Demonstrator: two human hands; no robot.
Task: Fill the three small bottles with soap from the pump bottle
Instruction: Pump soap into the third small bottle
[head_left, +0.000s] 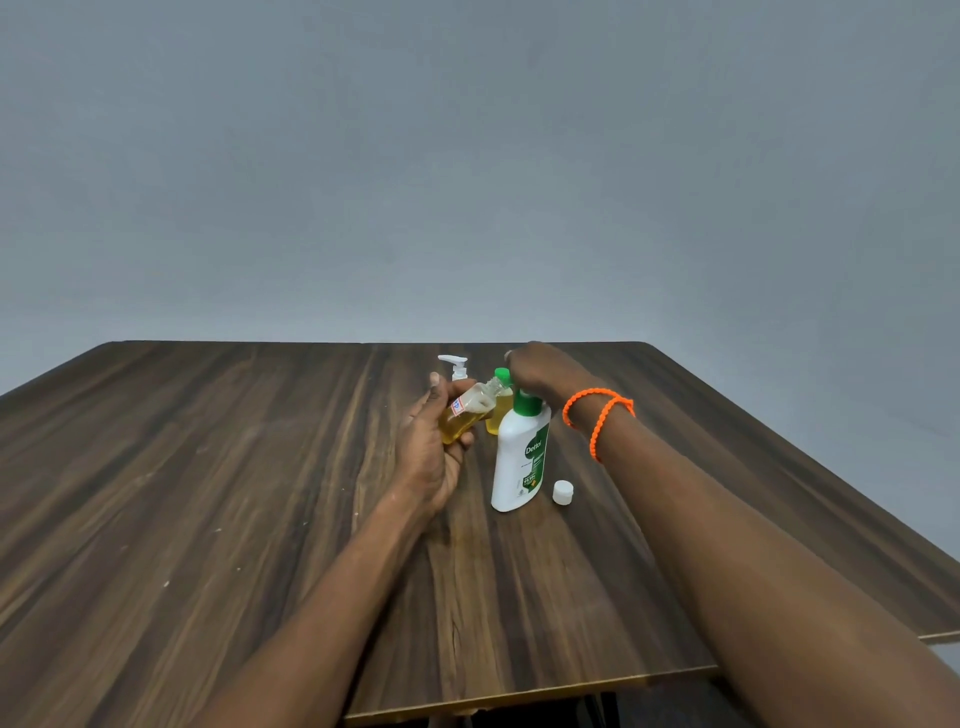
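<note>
A: Left hand: fingers curled round a tilted, uncapped small bottle, mid-table.
B: Right hand presses the pump bottle; its finger spread is hidden.
A: Risk: spout and neck misalign, soap spills.

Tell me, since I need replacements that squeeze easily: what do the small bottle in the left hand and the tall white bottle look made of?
Small bottle: looks like clear glossy plastic, amber liquid showing through. Tall white bottle: likely opaque, smooth, slightly shiny plastic with a green printed label.
</note>
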